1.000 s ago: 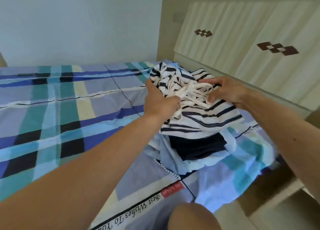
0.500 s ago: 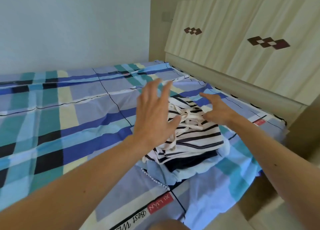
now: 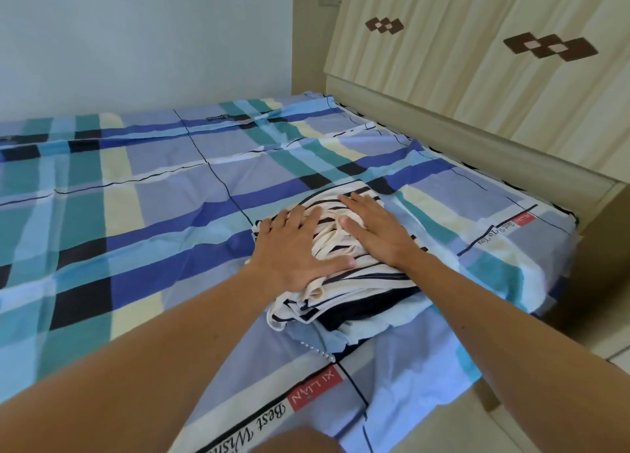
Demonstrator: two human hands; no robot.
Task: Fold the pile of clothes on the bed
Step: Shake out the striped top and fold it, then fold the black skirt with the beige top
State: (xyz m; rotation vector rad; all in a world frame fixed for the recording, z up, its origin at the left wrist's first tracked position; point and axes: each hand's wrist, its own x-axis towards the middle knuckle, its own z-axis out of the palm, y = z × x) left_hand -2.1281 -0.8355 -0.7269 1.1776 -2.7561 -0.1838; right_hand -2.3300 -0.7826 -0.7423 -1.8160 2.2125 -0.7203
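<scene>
A folded white garment with dark stripes (image 3: 358,282) lies on top of a small stack near the bed's right corner. Its cream straps (image 3: 332,241) are bunched in the middle of its top face. Under it I see a dark navy piece (image 3: 368,311) and a light blue piece (image 3: 375,326). My left hand (image 3: 296,251) lies flat on the left part of the striped garment, fingers straight and spread. My right hand (image 3: 375,231) lies flat on the right part, fingers straight. Both palms press down on the stack.
The stack sits on a bed with a blue, teal and cream plaid sheet (image 3: 136,197). A pale wooden headboard (image 3: 494,88) runs along the right side, with a ledge (image 3: 511,159) beside the mattress. A white wall (image 3: 136,36) stands behind the bed. A knee (image 3: 296,440) shows at the bottom edge.
One second ago both hands held the striped garment bunched above the stack. They let it go, hovered open over it, and now press flat on top of it.
</scene>
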